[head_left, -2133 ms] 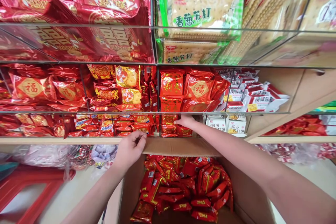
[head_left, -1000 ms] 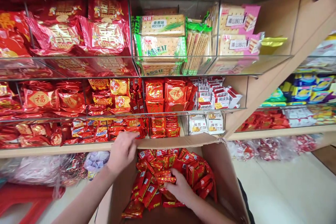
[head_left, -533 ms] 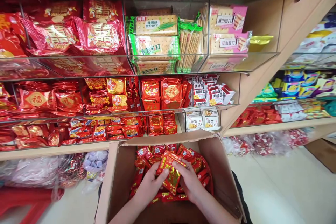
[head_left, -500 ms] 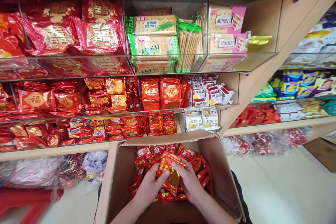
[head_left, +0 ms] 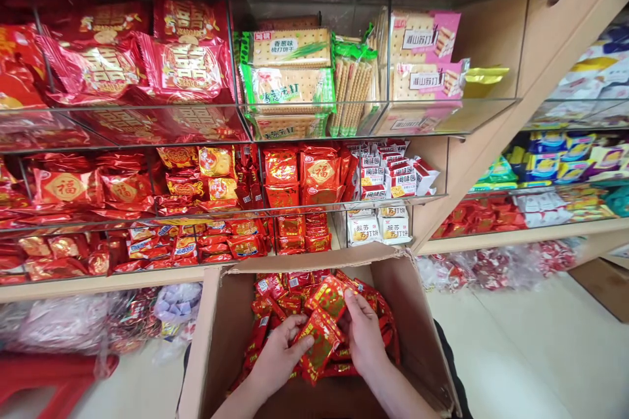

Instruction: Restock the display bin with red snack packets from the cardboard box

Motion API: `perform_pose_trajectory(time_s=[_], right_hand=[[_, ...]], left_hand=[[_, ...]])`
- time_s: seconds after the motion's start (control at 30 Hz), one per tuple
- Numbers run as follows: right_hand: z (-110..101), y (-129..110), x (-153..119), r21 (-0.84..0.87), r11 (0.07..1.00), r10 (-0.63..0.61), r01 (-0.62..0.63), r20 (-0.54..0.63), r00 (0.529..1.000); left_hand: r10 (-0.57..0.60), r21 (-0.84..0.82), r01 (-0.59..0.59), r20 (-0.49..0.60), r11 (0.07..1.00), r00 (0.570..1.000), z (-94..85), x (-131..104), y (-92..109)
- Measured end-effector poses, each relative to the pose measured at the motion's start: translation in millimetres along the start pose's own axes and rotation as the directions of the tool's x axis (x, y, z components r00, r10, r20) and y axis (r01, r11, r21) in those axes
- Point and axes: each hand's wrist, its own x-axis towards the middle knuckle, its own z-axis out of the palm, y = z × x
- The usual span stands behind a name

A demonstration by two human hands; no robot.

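Note:
Over a cardboard box point(head_left: 219, 334) my two hands each hold a small red and gold snack packet. My left hand point(head_left: 280, 350) pinches the lower packet point(head_left: 319, 340) between thumb and fingers. In my right hand point(head_left: 363, 334), the thumb and fingers close on the edge of an upper packet point(head_left: 329, 298), which tilts up to the right. The two packets meet or overlap at their edges. Beneath them, many loose red packets point(head_left: 263, 334) fill much of the box. The undersides of the held packets are hidden.
Ahead stands a shelf with clear dividers, holding green-edged crackers point(head_left: 289, 88), pink cracker packs point(head_left: 427, 78), red packets point(head_left: 69, 186) and white packets point(head_left: 378, 229). Plastic bags point(head_left: 63, 324) lie under it. A red stool point(head_left: 54, 373) is at the lower left.
My right hand has moved a little right, and its packet now angles up and away from the left one. The two packets were stacked closer together before. My left hand has barely shifted.

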Motion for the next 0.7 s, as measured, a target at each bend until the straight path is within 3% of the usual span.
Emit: perform_pose_trajectory(time_s=[0.13, 0.23, 0.37, 0.57, 0.7], right_hand=[[-0.6, -6.3, 0.3, 0.072, 0.997, -0.032, 0.038, -0.079, 0.996], [4.0, -5.2, -8.2, 0.075, 0.997, 0.006, -0.006, -0.003, 1.0], [10.2, -2.9, -16.2, -0.011, 0.994, 0.105, -0.104, 0.115, 0.988], [21.1, -14.1, -9.3, -0.2, 0.974, 0.136, -0.106, 0.14, 0.981], [20.2, -11.2, -5.0, -0.374, 0.927, 0.029, 0.039, 0.173, 0.984]], left_hand=[[0.006, 0.073, 0.003, -0.113, 0.997, 0.994, 3.6, -1.0, 7.8], [-0.003, -0.045, -0.007, -0.209, 0.999, 0.978, 17.6, 1.4, 29.1], [0.068, -0.107, -0.116, -0.372, 0.987, 0.926, 32.2, 7.3, 50.4], [-0.005, -0.065, -0.017, -0.325, 0.998, 0.946, 32.3, 5.8, 55.5], [0.047, 0.051, -0.03, -0.369, 0.998, 0.928, 30.6, 4.8, 52.3]])
